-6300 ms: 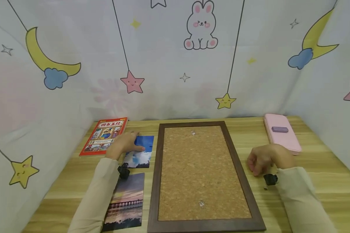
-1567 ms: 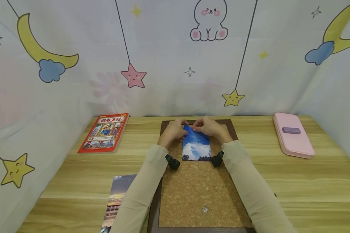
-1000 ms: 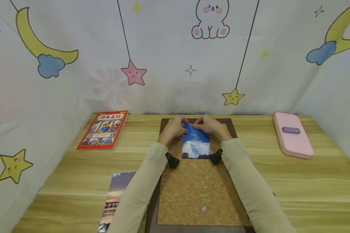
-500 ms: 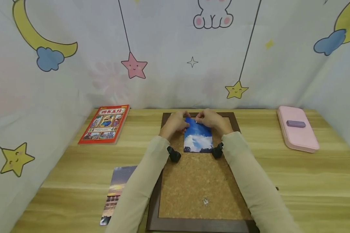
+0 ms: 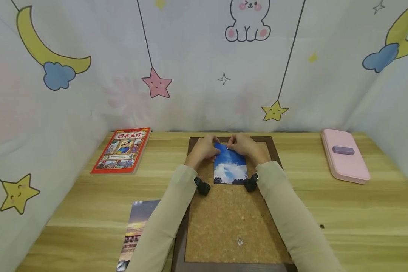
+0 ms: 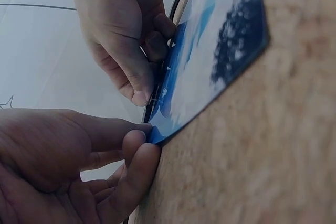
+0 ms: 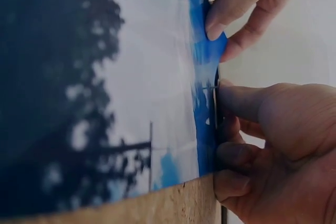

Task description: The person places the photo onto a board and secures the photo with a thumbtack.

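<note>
The sky photo lies against the upper part of a framed corkboard. My left hand pinches its top left corner between thumb and finger; the left wrist view shows that corner lifted slightly. Close beside it, my right hand pinches a pin at the photo's top edge. Only its thin metal shaft shows clearly, pointing at the blue part of the photo; the fingertips hide its head. Whether the point has gone into the cork, I cannot tell.
A sunset photo lies left of the board, partly under the left sleeve. Behind it is a red book. A pink case rests at the right. A shiny clear thing sits low on the cork; a small dark bit lies right of the board.
Both hands have come from either side of the board to its top, the left bringing the sky photo from the table. Over the last second the hands have barely moved; the head view shifted slightly.
</note>
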{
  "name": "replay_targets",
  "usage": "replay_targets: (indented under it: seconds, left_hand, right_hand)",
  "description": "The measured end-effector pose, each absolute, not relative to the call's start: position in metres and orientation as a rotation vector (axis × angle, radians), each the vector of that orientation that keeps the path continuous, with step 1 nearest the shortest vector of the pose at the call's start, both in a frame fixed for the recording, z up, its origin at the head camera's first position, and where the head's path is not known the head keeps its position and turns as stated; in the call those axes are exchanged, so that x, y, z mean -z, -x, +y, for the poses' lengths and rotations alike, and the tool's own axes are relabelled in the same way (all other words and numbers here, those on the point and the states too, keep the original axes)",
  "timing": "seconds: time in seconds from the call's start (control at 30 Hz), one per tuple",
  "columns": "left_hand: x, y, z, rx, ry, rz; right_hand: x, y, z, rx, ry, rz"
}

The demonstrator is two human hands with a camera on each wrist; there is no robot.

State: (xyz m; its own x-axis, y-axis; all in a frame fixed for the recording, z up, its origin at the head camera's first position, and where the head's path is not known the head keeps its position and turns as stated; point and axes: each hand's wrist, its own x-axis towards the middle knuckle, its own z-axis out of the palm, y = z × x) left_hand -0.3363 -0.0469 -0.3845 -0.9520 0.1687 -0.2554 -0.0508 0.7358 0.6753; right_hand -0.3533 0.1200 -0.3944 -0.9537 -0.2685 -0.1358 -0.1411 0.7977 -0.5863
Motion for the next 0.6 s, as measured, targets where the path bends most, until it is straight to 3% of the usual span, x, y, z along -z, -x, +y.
replay_targets:
  seconds: [0.6]
  left_hand:
    - [0.3852,0.3373,-0.0542,-1.077,-0.121,2.596]
  right_hand:
    - [0.3973,0.3537,0.1163,0.854,0.25,2.804]
